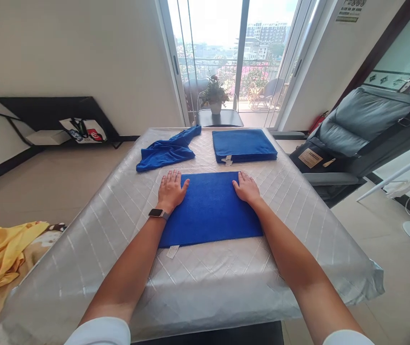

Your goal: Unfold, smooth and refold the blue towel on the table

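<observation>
A blue towel lies flat in a rectangle on the table, with a small white tag sticking out at its near left corner. My left hand rests flat at its far left corner, fingers stretched forward, a watch on the wrist. On the far right corner lies my right hand, palm down with fingers extended. Beyond the left hand is a crumpled blue towel. A neat stack of folded blue towels sits past the right hand, a white tag showing at its front edge.
A silvery quilted cover drapes over the table. Behind it, a potted plant stands on a chair by the glass door. A grey recliner with a dark bag is at right; yellow cloth lies at lower left.
</observation>
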`<state>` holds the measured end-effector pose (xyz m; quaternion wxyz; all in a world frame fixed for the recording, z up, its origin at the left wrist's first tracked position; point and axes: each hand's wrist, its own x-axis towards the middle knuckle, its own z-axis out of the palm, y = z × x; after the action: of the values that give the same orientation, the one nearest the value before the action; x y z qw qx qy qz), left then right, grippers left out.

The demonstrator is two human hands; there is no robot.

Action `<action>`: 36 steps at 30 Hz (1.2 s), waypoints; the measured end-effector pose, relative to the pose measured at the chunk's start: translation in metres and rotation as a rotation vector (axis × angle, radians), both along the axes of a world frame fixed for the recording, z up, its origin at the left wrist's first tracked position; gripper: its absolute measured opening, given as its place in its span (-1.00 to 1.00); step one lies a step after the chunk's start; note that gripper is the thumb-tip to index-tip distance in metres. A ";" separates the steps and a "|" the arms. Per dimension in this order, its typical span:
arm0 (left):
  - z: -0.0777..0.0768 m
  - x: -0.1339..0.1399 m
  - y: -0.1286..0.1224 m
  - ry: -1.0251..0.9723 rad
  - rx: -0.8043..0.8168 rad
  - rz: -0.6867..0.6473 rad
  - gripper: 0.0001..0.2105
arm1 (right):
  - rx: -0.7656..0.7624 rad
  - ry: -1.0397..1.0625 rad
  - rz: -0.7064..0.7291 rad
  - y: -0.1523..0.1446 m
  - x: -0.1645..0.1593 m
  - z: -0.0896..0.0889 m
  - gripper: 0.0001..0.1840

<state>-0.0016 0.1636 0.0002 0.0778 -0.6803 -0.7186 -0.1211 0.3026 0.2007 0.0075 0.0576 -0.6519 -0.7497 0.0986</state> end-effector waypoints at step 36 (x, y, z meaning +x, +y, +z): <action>-0.004 0.111 0.033 -0.119 -0.252 -0.348 -0.23 | 0.021 -0.037 0.003 -0.002 -0.002 0.000 -0.25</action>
<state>0.1096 0.1967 -0.0034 -0.0724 -0.7899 -0.6033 -0.0821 0.3009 0.1992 0.0077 0.0505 -0.6519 -0.7525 0.0790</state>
